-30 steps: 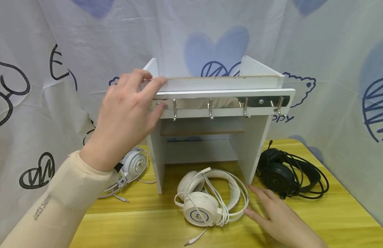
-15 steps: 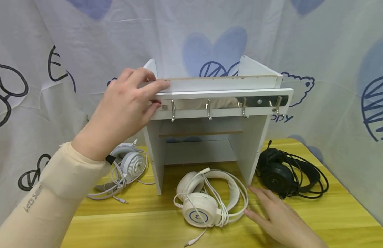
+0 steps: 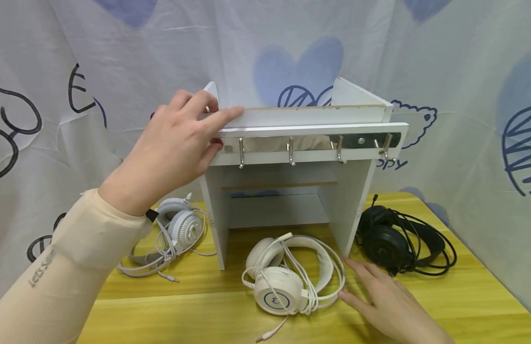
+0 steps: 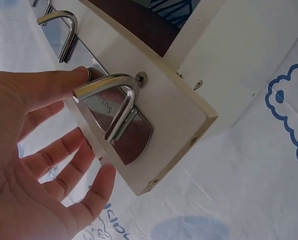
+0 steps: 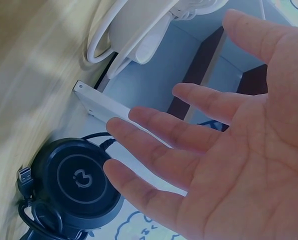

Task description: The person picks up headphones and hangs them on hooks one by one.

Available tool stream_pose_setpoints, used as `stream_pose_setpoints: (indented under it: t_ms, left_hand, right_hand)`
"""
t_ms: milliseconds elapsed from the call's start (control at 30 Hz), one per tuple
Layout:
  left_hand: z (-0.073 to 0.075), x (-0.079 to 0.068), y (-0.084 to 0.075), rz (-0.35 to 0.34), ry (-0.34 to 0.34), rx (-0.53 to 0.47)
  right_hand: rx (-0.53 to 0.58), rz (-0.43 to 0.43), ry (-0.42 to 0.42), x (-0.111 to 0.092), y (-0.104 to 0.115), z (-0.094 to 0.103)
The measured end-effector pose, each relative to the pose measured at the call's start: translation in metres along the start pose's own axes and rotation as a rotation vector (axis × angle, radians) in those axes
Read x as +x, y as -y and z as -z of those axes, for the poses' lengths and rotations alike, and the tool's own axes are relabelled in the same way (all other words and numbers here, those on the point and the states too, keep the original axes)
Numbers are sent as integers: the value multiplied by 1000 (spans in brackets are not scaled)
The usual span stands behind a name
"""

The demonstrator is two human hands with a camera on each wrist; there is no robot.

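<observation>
My left hand [image 3: 171, 129] holds the left end of the white hook rail [image 3: 308, 129] on a small white shelf unit [image 3: 355, 191]. Its thumb is at the metal hook plate in front, with the fingers over the rail's top edge. A metal hook [image 4: 109, 87] curves close by the thumb in the left wrist view. My right hand [image 3: 386, 296] lies low with fingers extended, the thumb tip at the right side of a white headset [image 3: 278, 291]. Its fingertips reach the foot of the right side panel [image 5: 104, 102]. The white headset lies before the shelf, cable bundled over it.
A black headset [image 3: 386, 246] lies to the right of the shelf, beside my right fingers. Left of the shelf, a pale grey-white headset [image 3: 185, 229] lies with its cable. All stand on a yellow wooden table [image 3: 162, 317], with a patterned curtain [image 3: 454, 71] behind.
My left hand has shifted slightly, its index finger reaching farther right along the top and its thumb drawing back left. The forearm has lowered, uncovering more of the left headset. The right hand stays put.
</observation>
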State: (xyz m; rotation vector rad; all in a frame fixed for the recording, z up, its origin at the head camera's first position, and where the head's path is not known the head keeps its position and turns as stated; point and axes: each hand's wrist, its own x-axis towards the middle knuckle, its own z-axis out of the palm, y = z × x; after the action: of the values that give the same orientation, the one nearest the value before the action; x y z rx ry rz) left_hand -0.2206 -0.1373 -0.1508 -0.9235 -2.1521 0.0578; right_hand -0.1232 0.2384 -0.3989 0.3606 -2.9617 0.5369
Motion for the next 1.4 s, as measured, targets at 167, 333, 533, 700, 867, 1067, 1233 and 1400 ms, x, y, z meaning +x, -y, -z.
stream_pose_setpoints:
  t_ms: [167,333,533,700,867,1067,1233,1400]
  left_hand:
    - [-3,0,-2,5,-10,-23]
    - [-7,-2,-3,6,-35,-27]
    - [-9,-4,-3,17,-59,-20]
    - [-11,-5,-3,16,-79,-12]
    - [-12,-4,-4,14,-90,-11]
    - [-13,-3,-4,10,-97,-14]
    - [-13,-5,-4,9,-108,-21]
    - [-14,-5,-4,4,-118,-23]
  right_hand:
    - [-8,0,-8,0,-1,-1]
    - [-18,8,-18,0,-2,-2]
    - [-21,5,-17,1,-2,-3]
    - [-12,-12,2,3,-2,-2]
    - [20,-32,9,6,-1,-3]
    - [42,-58,9,8,-1,-3]
    - [43,-70,24,12,-2,-3]
    - [34,-49,15,18,-6,-4]
